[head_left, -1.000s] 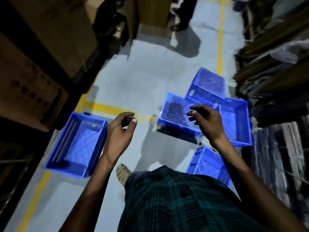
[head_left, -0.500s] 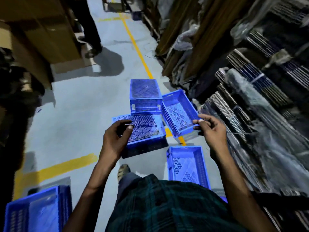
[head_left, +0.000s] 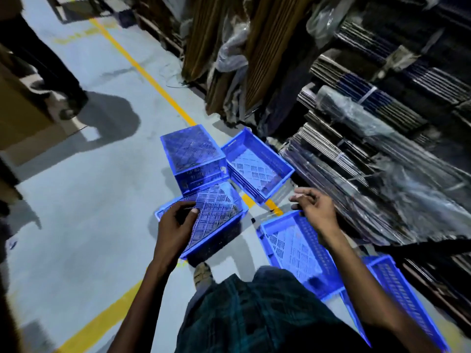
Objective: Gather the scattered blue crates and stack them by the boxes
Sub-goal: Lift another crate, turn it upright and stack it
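Note:
Several blue plastic crates lie scattered on the grey floor. One crate (head_left: 193,154) rests upside down, and an open crate (head_left: 257,166) sits at its right. A third crate (head_left: 216,212), bottom up and tilted, lies under my left hand (head_left: 178,225), which hovers over its near corner with curled fingers holding nothing. My right hand (head_left: 316,207) hangs loosely curled and empty above the far rim of a nearer open crate (head_left: 298,250). A further crate (head_left: 402,296) leans at the lower right.
Wrapped bundles of flat cardboard (head_left: 356,149) line the right side, close to the crates. A yellow floor line (head_left: 153,75) runs up the aisle. Another person's legs (head_left: 51,80) stand at the upper left beside a cardboard box (head_left: 23,118). My foot (head_left: 202,273) is just behind the tilted crate.
The view has swung right and closer to the crate cluster, which now looks larger. The lone crate at the left has gone out of view. Both hands stay empty in front.

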A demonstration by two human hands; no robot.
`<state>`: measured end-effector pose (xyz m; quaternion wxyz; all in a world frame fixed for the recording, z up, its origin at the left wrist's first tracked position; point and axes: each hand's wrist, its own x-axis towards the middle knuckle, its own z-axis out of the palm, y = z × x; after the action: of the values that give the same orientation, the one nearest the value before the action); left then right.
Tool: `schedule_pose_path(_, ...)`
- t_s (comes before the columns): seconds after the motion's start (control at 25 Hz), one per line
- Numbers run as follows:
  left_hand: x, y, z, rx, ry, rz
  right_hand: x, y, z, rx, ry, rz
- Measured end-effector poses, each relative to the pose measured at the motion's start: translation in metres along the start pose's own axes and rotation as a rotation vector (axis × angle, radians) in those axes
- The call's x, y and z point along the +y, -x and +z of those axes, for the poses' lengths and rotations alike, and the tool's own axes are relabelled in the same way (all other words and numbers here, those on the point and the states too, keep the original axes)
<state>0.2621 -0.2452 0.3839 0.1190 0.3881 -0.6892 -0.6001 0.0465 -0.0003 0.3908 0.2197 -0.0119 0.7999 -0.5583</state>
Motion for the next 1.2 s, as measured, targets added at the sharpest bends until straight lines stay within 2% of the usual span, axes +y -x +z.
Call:
schedule_pose_path(0.24,-0.01,-0.1,-0.012,-0.033,-0.106,-0.106,-0.015,-0.08,0.072,-0.11,0.213,0.037)
schedule_pose_path(0.4,-0.045,-0.182,0.0,0.034,-0.222,-0.144,0.009,-0.18,0.157,-0.287,0.352,-0.004)
schedule_pose_path(0.52,-0.099,-0.236,0.012,0.118,-0.281,-0.241,0.064,-0.24,0.236,-0.452,0.535,-0.059)
schedule_pose_path(0.72,-0.239,-0.326,0.055,0.063,-0.35,-0.402,0.193,-0.325,0.327,-0.768,0.89,-0.121)
schedule_pose_path(0.92,-0.373,-0.405,0.091,0.014,-0.42,-0.488,0.291,-0.409,0.411,-0.723,1.027,-0.197)
schedule_pose_path(1.08,-0.443,-0.436,0.119,-0.007,-0.448,-0.502,0.345,-0.448,0.454,-0.852,1.258,-0.389)
schedule_pose_path(1.2,-0.47,-0.448,0.132,-0.035,-0.469,-0.503,0.366,-0.469,0.469,-0.94,1.365,-0.496)
